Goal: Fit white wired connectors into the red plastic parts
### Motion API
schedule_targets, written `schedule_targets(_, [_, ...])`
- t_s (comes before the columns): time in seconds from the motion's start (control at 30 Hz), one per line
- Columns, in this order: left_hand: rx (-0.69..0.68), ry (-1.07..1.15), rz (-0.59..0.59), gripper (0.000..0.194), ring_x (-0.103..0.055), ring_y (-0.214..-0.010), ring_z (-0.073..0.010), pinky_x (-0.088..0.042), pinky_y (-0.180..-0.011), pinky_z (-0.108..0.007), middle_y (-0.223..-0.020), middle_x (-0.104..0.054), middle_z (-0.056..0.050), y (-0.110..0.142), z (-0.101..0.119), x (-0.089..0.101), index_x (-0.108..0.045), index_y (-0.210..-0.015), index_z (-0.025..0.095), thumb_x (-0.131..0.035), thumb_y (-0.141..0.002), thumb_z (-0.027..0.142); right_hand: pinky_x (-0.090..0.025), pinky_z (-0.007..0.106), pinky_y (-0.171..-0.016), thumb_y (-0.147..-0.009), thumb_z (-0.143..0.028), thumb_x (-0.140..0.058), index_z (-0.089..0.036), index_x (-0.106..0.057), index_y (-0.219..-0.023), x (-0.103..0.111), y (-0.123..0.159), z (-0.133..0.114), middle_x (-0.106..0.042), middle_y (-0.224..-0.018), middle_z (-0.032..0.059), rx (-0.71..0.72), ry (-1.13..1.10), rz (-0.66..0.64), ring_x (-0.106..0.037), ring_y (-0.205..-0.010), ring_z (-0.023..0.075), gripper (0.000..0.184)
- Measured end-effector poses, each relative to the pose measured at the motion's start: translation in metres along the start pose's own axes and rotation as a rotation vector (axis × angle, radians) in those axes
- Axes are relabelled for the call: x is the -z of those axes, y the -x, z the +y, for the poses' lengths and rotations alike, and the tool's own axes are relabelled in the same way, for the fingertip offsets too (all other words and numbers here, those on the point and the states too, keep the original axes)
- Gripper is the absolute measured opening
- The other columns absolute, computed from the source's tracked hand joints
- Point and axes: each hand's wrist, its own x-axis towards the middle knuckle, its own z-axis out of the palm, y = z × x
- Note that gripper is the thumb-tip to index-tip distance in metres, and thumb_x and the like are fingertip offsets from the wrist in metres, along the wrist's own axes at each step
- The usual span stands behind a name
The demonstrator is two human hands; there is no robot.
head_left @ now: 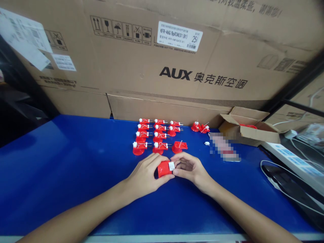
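Observation:
My left hand [145,173] is wrapped round a red plastic part [164,168], holding it above the blue table. At the part's right end sits a small white square piece [171,166]; whether it is a block or a label I cannot tell. The thumb and fingers of my right hand [191,170] close in on that end, touching by the white piece. Just beyond my hands stands a red plastic base [179,147] with a thin pale stalk. Left of it are rows of similar red bases [160,147] carrying white parts, wires and thin rods.
Two more red pieces [199,127] lie at the back, near a small white part [207,143] and a blurred packet [224,146]. An opened cardboard box [249,131], a power strip [296,162] and a black cabled device [291,184] occupy the right. A large carton [141,74] backs the table.

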Motion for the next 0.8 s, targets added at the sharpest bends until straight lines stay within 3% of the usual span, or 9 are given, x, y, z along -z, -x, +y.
schedule_targets(0.4, [0.005,-0.002,-0.012,0.03,-0.058,-0.086,-0.0187,-0.047,-0.076,-0.031,-0.094,-0.061,-0.005,0.0008,0.0015,0.0008,-0.054,-0.102,0.019,-0.062,-0.08,0.036,-0.044,0.028,-0.07,-0.069,-0.022,-0.074,-0.017,-0.062,-0.088,-0.0002,0.0004,-0.0025,-0.061,-0.082,0.0018,0.016,0.064,0.014,-0.055,-0.074,0.0125,0.023])
schedule_targets(0.8, [-0.018,0.008,-0.002,0.027,-0.057,-0.083,-0.0179,-0.047,-0.074,-0.031,-0.091,-0.061,-0.005,0.004,0.004,0.0004,-0.054,-0.1,0.018,-0.062,-0.08,0.034,-0.042,0.025,-0.062,-0.068,-0.022,-0.075,-0.016,-0.061,-0.082,-0.0023,0.0021,-0.0011,-0.059,-0.076,0.0001,0.009,0.036,0.01,-0.051,-0.065,0.0101,0.021])
